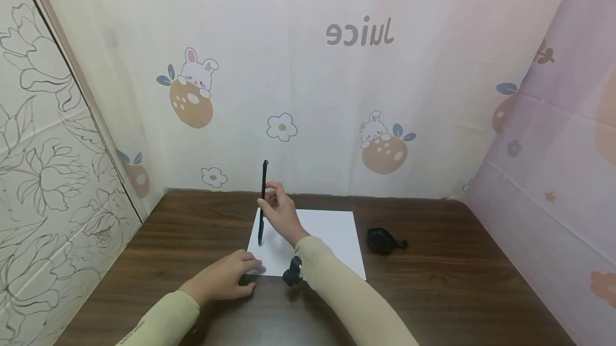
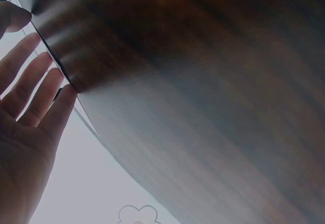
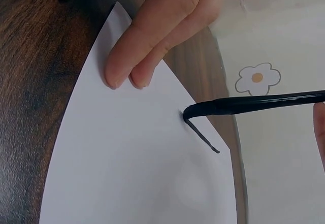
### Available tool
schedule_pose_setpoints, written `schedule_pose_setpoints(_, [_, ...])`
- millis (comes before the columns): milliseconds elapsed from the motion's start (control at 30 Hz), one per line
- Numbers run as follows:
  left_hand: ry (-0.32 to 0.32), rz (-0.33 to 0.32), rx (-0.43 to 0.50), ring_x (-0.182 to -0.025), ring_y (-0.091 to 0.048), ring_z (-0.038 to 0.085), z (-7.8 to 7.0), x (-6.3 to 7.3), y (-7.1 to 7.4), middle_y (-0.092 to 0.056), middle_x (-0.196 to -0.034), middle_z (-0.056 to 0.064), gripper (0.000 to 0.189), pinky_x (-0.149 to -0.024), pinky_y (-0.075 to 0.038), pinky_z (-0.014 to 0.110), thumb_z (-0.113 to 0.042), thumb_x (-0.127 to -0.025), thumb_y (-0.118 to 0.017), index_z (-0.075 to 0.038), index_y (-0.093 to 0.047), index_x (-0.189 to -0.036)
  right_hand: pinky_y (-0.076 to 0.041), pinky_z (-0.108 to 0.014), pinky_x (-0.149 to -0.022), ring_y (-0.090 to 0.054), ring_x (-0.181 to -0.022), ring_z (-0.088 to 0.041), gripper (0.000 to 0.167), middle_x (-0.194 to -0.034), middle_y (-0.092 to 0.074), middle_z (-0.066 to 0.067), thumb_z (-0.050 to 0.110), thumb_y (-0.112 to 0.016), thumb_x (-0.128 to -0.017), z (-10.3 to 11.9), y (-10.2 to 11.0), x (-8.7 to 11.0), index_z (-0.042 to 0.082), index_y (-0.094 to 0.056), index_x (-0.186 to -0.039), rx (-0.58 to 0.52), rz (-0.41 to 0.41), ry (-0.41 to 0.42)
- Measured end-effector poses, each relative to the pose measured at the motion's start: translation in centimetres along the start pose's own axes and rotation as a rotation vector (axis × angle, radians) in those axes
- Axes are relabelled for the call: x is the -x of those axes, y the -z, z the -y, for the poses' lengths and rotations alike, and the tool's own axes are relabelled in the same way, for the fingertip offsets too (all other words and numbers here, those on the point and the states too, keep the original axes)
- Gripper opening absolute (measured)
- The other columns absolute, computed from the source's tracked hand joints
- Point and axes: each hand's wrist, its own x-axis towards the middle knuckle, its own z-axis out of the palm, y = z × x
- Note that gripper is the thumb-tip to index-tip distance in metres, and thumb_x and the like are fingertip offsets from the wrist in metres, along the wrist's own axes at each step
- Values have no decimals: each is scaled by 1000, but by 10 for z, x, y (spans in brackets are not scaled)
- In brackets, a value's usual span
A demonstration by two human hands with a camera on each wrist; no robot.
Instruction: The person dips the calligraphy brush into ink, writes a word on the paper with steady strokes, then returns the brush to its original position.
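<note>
My right hand [image 1: 280,212] pinches a black ink brush [image 1: 263,180], which stands almost upright over the left part of a white paper sheet [image 1: 327,233]. In the right wrist view the bristle tip [image 3: 195,110] bends against the sheet, and a short black ink stroke [image 3: 204,137] runs from it. At the near left corner of the paper, my left hand [image 1: 230,275] rests with fingertips on the sheet and its thumb on the wood. Fairly straight, spread fingers [image 2: 38,97] show in the left wrist view.
A small black dish [image 1: 380,240] with a short handle sits right of the paper. The brown wooden table [image 1: 192,228] meets a printed curtain [image 1: 313,94] at its back edge. A black wrist camera [image 1: 292,272] hangs beneath my right sleeve, over the paper's near edge.
</note>
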Motion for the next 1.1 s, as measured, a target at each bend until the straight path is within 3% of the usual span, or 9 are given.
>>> schedule_pose_setpoints(400, [-5,-1,-5,-101,-58,10,0,1,-1,-66,-112,-4,30,-88,-52,33,-21,-88,-72,-14,-72,-117,-53,-27,-74,-61,-84,-12,37,-95,-60,0,16,-61,-100,2,3,-3,19,-46,-134,42,8,37])
schedule_pose_setpoints(567, [-5,-1,-15,-101,-58,11,1,1,-1,-65,-113,-4,30,-89,-52,34,-22,-89,-71,-14,-72,-117,-54,-28,-75,-60,-85,-13,37,-96,-60,-1,15,-61,-100,5,8,-8,17,-46,-134,33,-27,63])
schedule_pose_setpoints(1100, [5,3,-13,-102,-58,11,1,0,-2,-66,-113,-4,30,-90,-52,34,-22,-88,-72,-15,-72,-118,-55,-31,-81,-59,-97,-16,38,-105,-58,-4,19,-60,-101,6,20,-14,17,-44,-136,22,-143,-29])
